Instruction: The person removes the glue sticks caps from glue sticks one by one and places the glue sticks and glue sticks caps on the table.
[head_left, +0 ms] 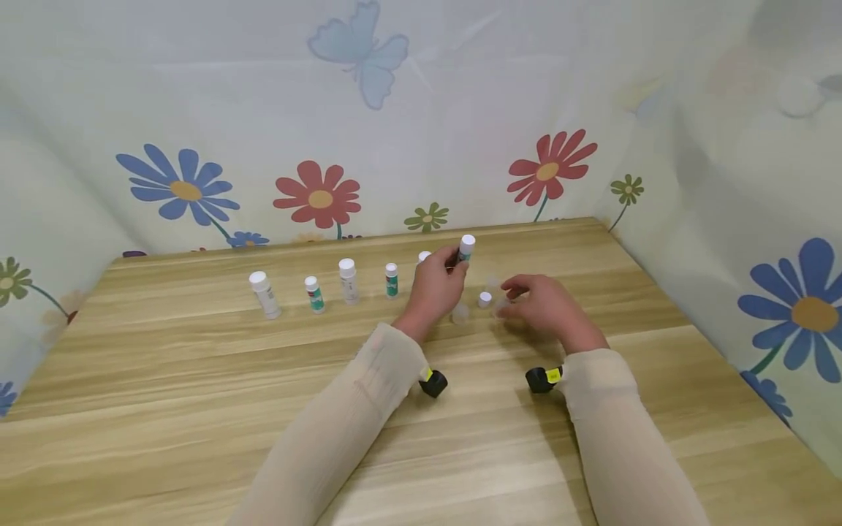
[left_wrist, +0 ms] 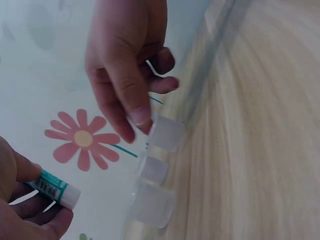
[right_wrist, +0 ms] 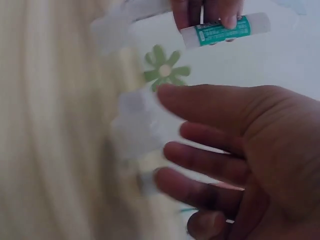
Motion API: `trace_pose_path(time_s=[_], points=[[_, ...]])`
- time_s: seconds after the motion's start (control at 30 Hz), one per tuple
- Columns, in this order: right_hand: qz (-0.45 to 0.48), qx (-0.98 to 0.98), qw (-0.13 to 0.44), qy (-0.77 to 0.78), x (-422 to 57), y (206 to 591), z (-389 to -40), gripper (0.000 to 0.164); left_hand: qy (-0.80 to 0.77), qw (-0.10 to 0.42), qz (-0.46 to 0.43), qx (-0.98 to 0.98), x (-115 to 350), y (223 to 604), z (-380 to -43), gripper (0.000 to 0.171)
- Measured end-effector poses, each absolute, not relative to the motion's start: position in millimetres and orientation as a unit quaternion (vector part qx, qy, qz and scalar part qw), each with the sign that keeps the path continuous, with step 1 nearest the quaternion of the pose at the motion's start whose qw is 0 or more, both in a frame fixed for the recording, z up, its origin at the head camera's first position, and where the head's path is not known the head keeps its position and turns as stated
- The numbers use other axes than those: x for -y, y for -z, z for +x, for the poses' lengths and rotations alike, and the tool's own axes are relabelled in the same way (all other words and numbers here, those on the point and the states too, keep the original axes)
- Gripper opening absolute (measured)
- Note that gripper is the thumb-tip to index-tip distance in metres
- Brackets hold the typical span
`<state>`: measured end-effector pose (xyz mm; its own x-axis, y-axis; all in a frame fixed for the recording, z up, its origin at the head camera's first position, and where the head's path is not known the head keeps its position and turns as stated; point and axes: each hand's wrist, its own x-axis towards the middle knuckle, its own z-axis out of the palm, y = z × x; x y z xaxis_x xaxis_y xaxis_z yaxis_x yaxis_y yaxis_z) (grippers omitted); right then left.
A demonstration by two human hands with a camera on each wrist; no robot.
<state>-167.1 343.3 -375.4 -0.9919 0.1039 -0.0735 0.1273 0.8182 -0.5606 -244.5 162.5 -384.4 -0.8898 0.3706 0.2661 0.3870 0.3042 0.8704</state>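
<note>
My left hand (head_left: 437, 292) grips a glue stick (head_left: 466, 247) with a green label and white cap, raised above the table. In the left wrist view, the thumb and fingers pinch the green-labelled tube (left_wrist: 53, 188). My right hand (head_left: 542, 307) hovers low over the table with its fingers apart and loosely bent, nothing visible between them. Beside its fingertips is a translucent cap (left_wrist: 167, 134); whether they touch it, I cannot tell. A small white cap (head_left: 484, 299) and another translucent cap (head_left: 460, 314) stand between the hands.
Left of my left hand stand a large white tube (head_left: 265, 296), a green-labelled glue stick (head_left: 316, 297), a second white tube (head_left: 349, 283) and another green-labelled stick (head_left: 392, 283). A white top (head_left: 425, 256) shows behind the left hand. A flowered cloth (head_left: 421, 131) hangs behind the table.
</note>
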Motion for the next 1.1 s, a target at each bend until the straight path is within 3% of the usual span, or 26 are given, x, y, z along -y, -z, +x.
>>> trace_pose_path(time_s=[0.3,0.47,1.1], points=[[0.005,-0.898,-0.108,0.427,-310,338,-160,0.048,0.534,-0.013,-0.31,0.786,-131,370,-225,0.033],[-0.024,-0.871,-0.159,0.464,-289,330,-155,0.039,0.519,-0.008,-0.355,0.778,-117,372,-213,0.031],[-0.021,-0.88,-0.156,0.447,-274,341,-152,0.032,0.51,-0.008,-0.376,0.774,-104,389,-200,0.034]])
